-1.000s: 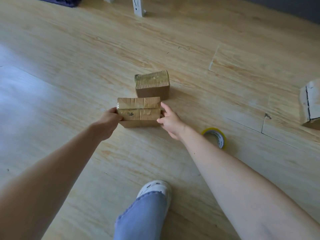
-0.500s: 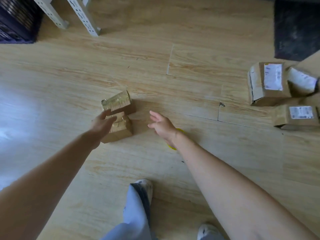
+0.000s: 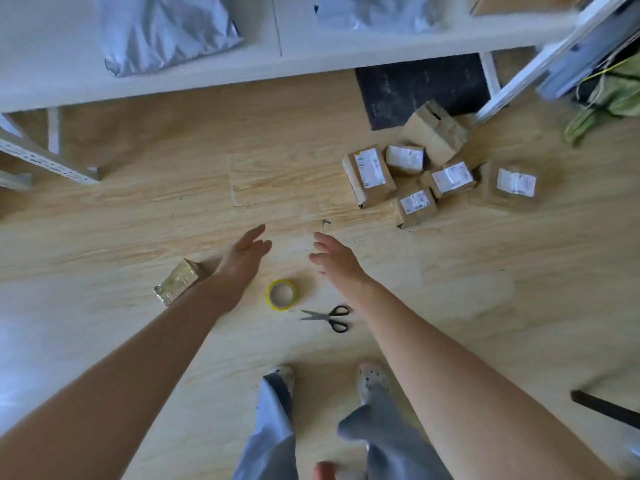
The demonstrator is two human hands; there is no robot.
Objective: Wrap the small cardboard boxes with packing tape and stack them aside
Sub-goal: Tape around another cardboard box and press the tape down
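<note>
— What moved?
— Both hands left the tape-wrapped brown cardboard box point(image 3: 178, 286), which lies on the pale wooden floor point(image 3: 104, 244) by the left forearm.
— And now?
— Past black-handled scissors point(image 3: 327, 317) and yellow tape roll point(image 3: 281, 294), left hand point(image 3: 242, 258) and right hand point(image 3: 337, 261) hover empty, fingers spread; labelled cardboard boxes point(image 3: 415, 181) heap beyond.

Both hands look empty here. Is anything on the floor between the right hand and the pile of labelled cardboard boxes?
Nothing visible. Only bare wooden floor lies between the right hand and the nearest labelled box. The tape roll and scissors lie nearer the person, behind the hand.
</note>
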